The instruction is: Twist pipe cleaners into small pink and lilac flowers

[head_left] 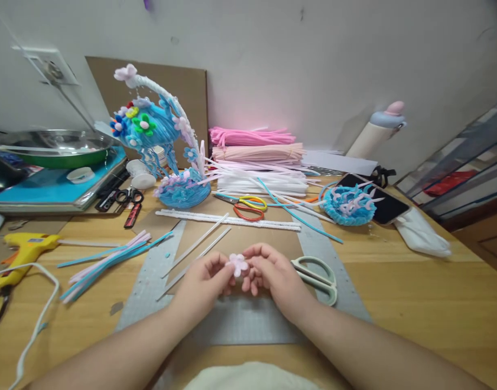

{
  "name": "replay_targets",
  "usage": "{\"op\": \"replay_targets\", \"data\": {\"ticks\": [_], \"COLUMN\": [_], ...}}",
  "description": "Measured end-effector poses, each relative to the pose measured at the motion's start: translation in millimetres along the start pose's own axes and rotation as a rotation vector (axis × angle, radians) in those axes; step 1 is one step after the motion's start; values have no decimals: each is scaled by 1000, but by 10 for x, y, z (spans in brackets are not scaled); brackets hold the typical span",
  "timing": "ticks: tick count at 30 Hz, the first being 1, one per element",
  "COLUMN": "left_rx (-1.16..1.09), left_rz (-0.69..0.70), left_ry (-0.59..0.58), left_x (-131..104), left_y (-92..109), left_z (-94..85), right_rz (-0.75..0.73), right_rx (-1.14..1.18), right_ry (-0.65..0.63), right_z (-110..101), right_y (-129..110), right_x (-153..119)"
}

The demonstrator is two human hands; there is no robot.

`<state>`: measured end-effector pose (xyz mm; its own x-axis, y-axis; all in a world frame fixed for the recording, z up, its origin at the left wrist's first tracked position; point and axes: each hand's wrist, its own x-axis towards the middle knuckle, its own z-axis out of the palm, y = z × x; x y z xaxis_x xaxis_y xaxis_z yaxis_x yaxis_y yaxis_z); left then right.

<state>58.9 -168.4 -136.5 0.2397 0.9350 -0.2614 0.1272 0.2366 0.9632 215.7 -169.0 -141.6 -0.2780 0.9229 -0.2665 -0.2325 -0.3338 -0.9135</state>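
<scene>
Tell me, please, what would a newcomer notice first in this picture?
Probably the tall blue jellyfish-like craft figure of fuzzy stems, dotted with colourful flowers, standing at the back left before a brown board. Next, the small pale pink fuzzy flower held between both hands at the front centre. Then the bright yellow plastic glue gun at the left edge.

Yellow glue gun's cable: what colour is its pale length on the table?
White; the cable shows best in the head view.
</scene>
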Motion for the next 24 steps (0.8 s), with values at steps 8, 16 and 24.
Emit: {"op": "replay_targets", "data": {"ticks": [8,16,24], "left_rx": [-65,-97,-219], "left_rz": [18,37,-17], "left_ry": [-68,-18,-48], "left_x": [-30,-12,-30], "left_y": [55,53,82], "left_z": [45,54,-1], "right_rz": [-16,-15,-226], "right_rx": [17,-66,-266], "right_ry": [-41,-104,-108], "right_z": [18,1,8], "right_y": [36,101,11], "right_x": [-6,25,-23]}}
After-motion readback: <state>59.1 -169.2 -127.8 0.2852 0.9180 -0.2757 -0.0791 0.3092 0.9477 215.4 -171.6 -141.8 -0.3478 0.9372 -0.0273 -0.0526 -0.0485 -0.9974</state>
